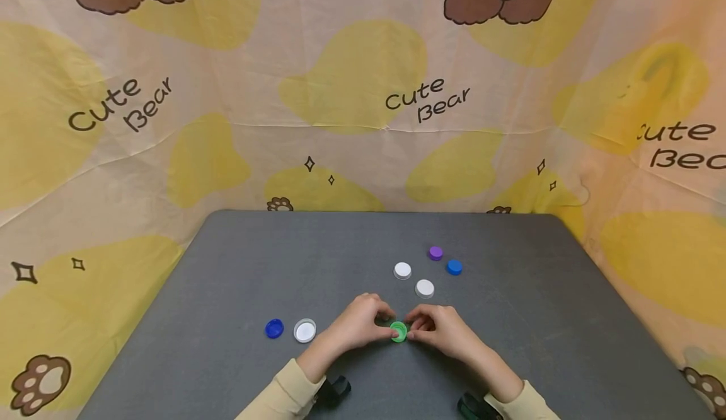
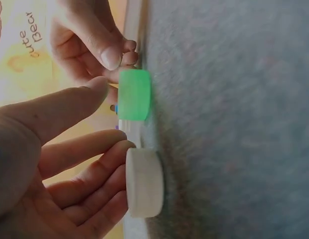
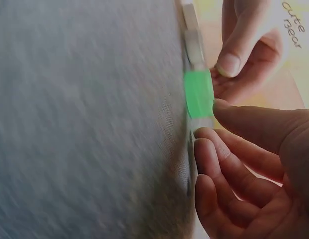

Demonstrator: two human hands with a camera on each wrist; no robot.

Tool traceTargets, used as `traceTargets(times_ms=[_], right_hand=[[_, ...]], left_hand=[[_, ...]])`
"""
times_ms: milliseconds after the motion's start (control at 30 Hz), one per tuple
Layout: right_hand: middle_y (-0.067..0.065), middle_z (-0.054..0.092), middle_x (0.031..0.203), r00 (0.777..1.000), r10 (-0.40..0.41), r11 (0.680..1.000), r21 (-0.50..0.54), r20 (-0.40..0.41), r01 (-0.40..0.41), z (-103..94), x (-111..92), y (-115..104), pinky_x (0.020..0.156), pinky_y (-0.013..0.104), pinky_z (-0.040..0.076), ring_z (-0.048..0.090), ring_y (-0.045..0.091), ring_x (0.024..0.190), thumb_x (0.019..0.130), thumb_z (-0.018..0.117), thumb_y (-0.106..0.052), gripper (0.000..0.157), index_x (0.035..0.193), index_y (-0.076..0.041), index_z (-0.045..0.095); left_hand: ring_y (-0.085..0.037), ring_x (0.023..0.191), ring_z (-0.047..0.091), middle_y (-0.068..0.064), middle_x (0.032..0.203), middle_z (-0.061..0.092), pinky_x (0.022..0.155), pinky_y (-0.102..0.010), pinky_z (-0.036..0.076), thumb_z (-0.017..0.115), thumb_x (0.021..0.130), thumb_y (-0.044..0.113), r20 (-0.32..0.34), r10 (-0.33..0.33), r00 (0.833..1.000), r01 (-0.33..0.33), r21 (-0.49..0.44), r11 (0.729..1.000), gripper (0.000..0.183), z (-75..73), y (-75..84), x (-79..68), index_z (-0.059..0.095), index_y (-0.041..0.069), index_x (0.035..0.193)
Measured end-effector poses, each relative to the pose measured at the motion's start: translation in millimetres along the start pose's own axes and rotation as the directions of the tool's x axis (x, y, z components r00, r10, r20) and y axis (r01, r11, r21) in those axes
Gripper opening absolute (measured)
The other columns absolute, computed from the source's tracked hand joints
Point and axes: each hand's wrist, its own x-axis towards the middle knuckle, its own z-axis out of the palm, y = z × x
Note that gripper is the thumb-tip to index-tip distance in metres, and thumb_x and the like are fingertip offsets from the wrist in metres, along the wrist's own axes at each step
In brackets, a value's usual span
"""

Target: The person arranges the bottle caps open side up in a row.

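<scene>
A green bottle cap point(image 1: 399, 332) rests on the grey table, hollow side up, between both hands. In the head view, my left hand point(image 1: 363, 322) has its thumb tip overlapping the cap's left edge; whether it touches cannot be told. My right hand point(image 1: 445, 330) stands at the cap's right, thumb close to its edge. Both hands have loosely curled fingers, apart from their thumbs. In the left wrist view, the green cap point(image 2: 134, 94) sits beyond my left thumb, and a white cap point(image 2: 145, 183) appears by the fingertips. The right wrist view shows my right thumb beside the green cap point(image 3: 198, 93).
Left of my left hand lie a dark blue cap point(image 1: 275, 328) and a white cap point(image 1: 305, 330). Farther back are two white caps, one point(image 1: 402, 271) left of the other point(image 1: 424, 289), a purple cap point(image 1: 435, 253) and a blue cap point(image 1: 454, 267). A patterned cloth hangs behind the table point(image 1: 238, 262).
</scene>
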Motion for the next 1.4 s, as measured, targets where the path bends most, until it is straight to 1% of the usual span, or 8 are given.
traceTargets(times_ms=[133, 367, 533, 667, 800, 1000, 1133, 1400], right_hand=[[-0.003, 0.069, 0.078, 0.999, 0.012, 1.000, -0.003, -0.038, -0.012, -8.0, 3, 2, 0.061, 0.020, 0.050, 0.061, 0.001, 0.068, 0.081, 0.075, -0.017, 0.020, 0.096, -0.007, 0.069], [-0.002, 0.069, 0.082, 0.993, 0.046, 0.999, -0.007, -0.108, -0.047, -18.1, 11, 9, 0.066, 0.020, 0.052, 0.064, 0.004, 0.072, 0.081, 0.075, -0.015, 0.022, 0.099, -0.005, 0.069], [0.003, 0.071, 0.087, 0.981, 0.067, 0.997, -0.014, -0.180, -0.071, -25.0, 20, 14, 0.068, 0.020, 0.052, 0.067, 0.010, 0.076, 0.080, 0.076, -0.016, 0.023, 0.100, -0.005, 0.069], [0.006, 0.071, 0.091, 0.966, 0.093, 0.994, -0.033, -0.243, -0.104, -29.5, 27, 20, 0.070, 0.026, 0.055, 0.068, 0.015, 0.079, 0.078, 0.077, -0.012, 0.024, 0.099, -0.005, 0.069], [0.008, 0.071, 0.093, 0.952, 0.119, 0.990, -0.037, -0.281, -0.135, -30.6, 32, 28, 0.071, 0.031, 0.056, 0.068, 0.018, 0.080, 0.076, 0.079, -0.010, 0.026, 0.100, -0.005, 0.069], [0.011, 0.069, 0.096, 0.948, 0.139, 0.988, -0.030, -0.288, -0.154, -32.3, 35, 35, 0.073, 0.033, 0.056, 0.069, 0.022, 0.084, 0.076, 0.078, -0.007, 0.028, 0.102, -0.002, 0.068], [0.011, 0.070, 0.097, 0.945, 0.167, 0.982, -0.036, -0.282, -0.185, -33.6, 36, 38, 0.074, 0.034, 0.056, 0.068, 0.022, 0.085, 0.076, 0.078, -0.007, 0.029, 0.103, -0.002, 0.068], [0.008, 0.070, 0.097, 0.944, 0.215, 0.973, -0.025, -0.251, -0.228, -33.7, 37, 45, 0.074, 0.033, 0.055, 0.067, 0.019, 0.085, 0.076, 0.079, -0.011, 0.030, 0.102, -0.003, 0.068]], left_hand=[[-0.011, 0.078, 0.057, 0.001, 0.082, 0.066, 0.071, -0.021, 0.044, 0.081, 0.073, 0.031, -0.035, -0.010, 0.999, 0.009, -0.013, 1.000, 0.030, -4.7, -1.8, 7.1, 0.075, 0.010, 0.093], [-0.016, 0.077, 0.059, -0.001, 0.082, 0.066, 0.070, -0.023, 0.042, 0.081, 0.073, 0.027, -0.069, -0.039, 0.997, 0.034, -0.070, 0.997, 0.026, -9.0, -6.0, 23.0, 0.074, 0.010, 0.091], [-0.013, 0.076, 0.059, 0.000, 0.082, 0.066, 0.069, -0.022, 0.043, 0.081, 0.073, 0.027, -0.061, -0.064, 0.996, 0.060, -0.075, 0.995, 0.025, -9.4, -8.3, 38.2, 0.073, 0.011, 0.091], [-0.010, 0.075, 0.060, 0.000, 0.082, 0.068, 0.067, -0.020, 0.045, 0.081, 0.074, 0.026, -0.048, -0.078, 0.996, 0.074, -0.081, 0.994, 0.025, -7.4, -8.6, 53.8, 0.073, 0.010, 0.092], [-0.007, 0.075, 0.061, 0.000, 0.083, 0.071, 0.068, -0.020, 0.046, 0.082, 0.073, 0.025, -0.040, -0.097, 0.995, 0.093, -0.092, 0.991, 0.026, -5.5, -8.5, 67.8, 0.072, 0.010, 0.091], [-0.008, 0.076, 0.063, -0.002, 0.085, 0.072, 0.068, -0.020, 0.047, 0.082, 0.072, 0.024, -0.025, -0.106, 0.994, 0.104, -0.085, 0.991, 0.025, -3.3, -6.3, 84.4, 0.073, 0.008, 0.090], [-0.006, 0.072, 0.060, 0.000, 0.082, 0.072, 0.066, -0.019, 0.046, 0.083, 0.072, 0.024, -0.004, -0.110, 0.994, 0.110, -0.053, 0.993, 0.024, -1.4, -3.4, 92.9, 0.073, 0.009, 0.088], [-0.004, 0.064, 0.052, 0.006, 0.070, 0.063, 0.059, -0.018, 0.042, 0.083, 0.071, 0.024, 0.043, -0.143, 0.989, 0.143, -0.004, 0.990, 0.022, 5.0, 3.8, 101.1, 0.074, 0.010, 0.086]])
